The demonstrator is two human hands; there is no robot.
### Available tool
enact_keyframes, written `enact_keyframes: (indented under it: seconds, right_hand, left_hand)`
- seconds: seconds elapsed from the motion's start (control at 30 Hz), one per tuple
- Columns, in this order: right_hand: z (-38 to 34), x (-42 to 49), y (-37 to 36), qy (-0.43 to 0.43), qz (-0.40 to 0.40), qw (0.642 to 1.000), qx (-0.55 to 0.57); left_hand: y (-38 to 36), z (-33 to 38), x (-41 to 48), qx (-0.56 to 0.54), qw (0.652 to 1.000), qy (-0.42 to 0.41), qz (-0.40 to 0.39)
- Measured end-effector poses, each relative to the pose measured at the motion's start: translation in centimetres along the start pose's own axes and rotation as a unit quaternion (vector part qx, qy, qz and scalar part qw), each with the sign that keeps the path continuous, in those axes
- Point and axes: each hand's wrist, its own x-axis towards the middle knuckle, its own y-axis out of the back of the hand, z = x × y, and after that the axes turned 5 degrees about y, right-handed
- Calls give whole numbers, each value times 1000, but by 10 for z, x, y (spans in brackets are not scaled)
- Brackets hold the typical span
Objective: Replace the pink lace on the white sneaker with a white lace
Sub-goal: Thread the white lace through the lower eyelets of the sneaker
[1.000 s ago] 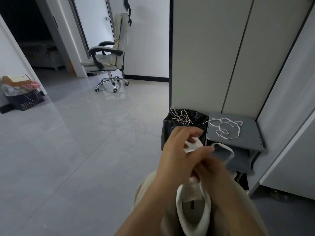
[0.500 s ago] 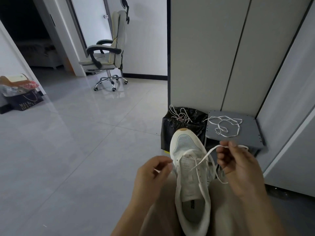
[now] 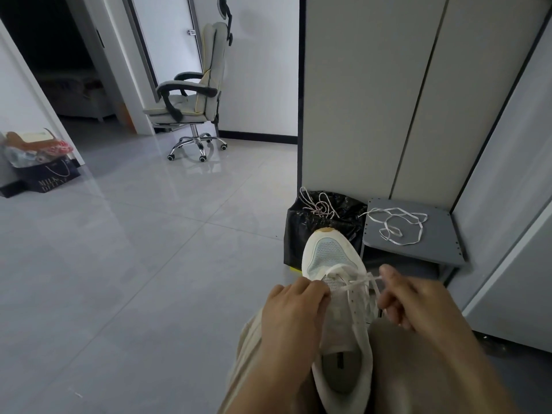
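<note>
Sneaker [image 3: 334, 264] wedged toe-out between the seated person's thighs, freeing both hands: left hand [image 3: 289, 312] and right hand [image 3: 418, 306] each pinch an end of the white lace [image 3: 358, 283] at the lowest eyelets, probably evening it; pink lace [image 3: 318, 204] lies on bin bag [image 3: 298, 234].

L hand [image 3: 294, 306] is curling fingers in, knuckles up, pinching the white lace [image 3: 357, 282]. R hand [image 3: 418, 303] is pinching its other end btwn thumb & fingers. Both forearms are reaching fwd, hands near each other.
</note>
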Motion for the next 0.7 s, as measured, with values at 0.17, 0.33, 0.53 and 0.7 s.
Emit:
enact_keyframes:
  seconds: [0.17,0.33,0.53,0.7]
  right_hand:
    - [-15,-8,-27,317,-21,933,-170]
    - [-6,3,-34,225,-73,961,-141]
    - [-3,8,-42,230,-68,963,-123]
    - [8,13,-44,218,-1,968,-122]
  left_hand:
    - [0,6,8,-82,995,-47,-22]
    - [2,-11,0,-244,961,111,-74]
    - [4,-12,3,-288,947,138,-46]
    - [-4,-7,-6,-281,911,282,-108]
